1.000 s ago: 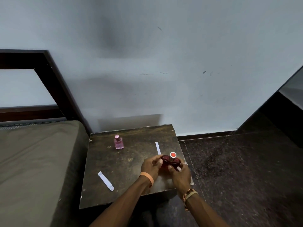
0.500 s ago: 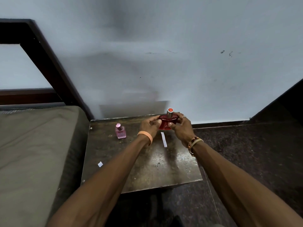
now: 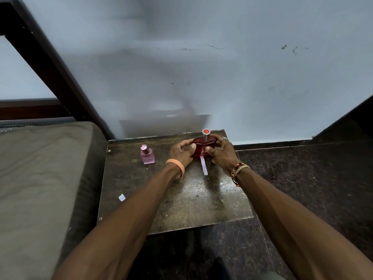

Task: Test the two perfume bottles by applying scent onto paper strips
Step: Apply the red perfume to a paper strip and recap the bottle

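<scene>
Item 1, red bottle (image 3: 203, 148): upright at the far right of the table (image 3: 181, 207), close to the wall. Silver neck with a red top. Whether its base rests on the table or hangs just above cannot be told. Glass is dark red; fill level unreadable.

Item 2, left hand (image 3: 181, 152): grips the red bottle's left side, thumb across the front.

Item 3, right hand (image 3: 221, 153): grips the bottle's right side, thumb on the front, fingers curled behind. The hands are together, clamped on the one bottle from both sides.

Item 4, pink bottle (image 3: 147, 155): upright on the table, apart to the left of the hands, pink cap on, untouched. Clear body looks pink throughout; level not readable.

Item 5, strip (image 3: 204, 166): lies flat on the table, just in front of the red bottle, between the wrists. Its far end runs under the bottle or the hands.

Item 6, second strip (image 3: 122, 197): near the table's left edge; only a small end shows beside the left forearm.

Progress: both strips lie flat and neither is held. No wet mark shows on either, though they are too small to judge. Nothing is being sprayed. By this reckoning the red bottle is only in hand, and the pink bottle's test appears not yet begun.
</scene>
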Motion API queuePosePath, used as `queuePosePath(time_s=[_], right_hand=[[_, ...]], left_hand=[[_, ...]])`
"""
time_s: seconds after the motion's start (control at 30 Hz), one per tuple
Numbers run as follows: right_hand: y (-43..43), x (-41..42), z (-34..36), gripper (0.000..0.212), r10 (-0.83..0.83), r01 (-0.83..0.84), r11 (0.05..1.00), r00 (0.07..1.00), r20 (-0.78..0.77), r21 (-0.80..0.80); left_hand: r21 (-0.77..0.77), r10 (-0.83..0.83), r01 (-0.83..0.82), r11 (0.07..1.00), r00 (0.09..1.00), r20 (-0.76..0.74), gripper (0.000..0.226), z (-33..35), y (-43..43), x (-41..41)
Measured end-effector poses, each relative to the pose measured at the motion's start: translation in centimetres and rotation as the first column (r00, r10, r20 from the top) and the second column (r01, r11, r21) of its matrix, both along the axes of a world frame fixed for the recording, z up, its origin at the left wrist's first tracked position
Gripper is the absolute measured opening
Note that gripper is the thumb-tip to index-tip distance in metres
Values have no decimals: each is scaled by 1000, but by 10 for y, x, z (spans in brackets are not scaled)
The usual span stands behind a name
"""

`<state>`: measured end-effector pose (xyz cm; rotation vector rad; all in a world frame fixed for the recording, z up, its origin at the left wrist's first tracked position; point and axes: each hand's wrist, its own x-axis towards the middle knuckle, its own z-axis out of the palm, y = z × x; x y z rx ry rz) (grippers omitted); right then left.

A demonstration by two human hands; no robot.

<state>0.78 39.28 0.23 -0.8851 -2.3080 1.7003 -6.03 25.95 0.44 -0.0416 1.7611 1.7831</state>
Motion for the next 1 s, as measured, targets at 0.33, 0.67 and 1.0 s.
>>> queuePosePath(time_s=[0.33,0.67,1.0], right_hand=[[-1,1,-6,55,-16,16,999,1000,5,-28],[0,0,-11,49,-40,43,995,998,41,-92],[-6,15,2,60,-196,188,979,974,115,80]], left_hand=[[5,28,-28,1000,1000,5,26,-6,0,2],[-9,27,-28,1000,998,-53,35,-11,0,8],[-133,90,-108,985,987,-136,48,-18,-34,24]])
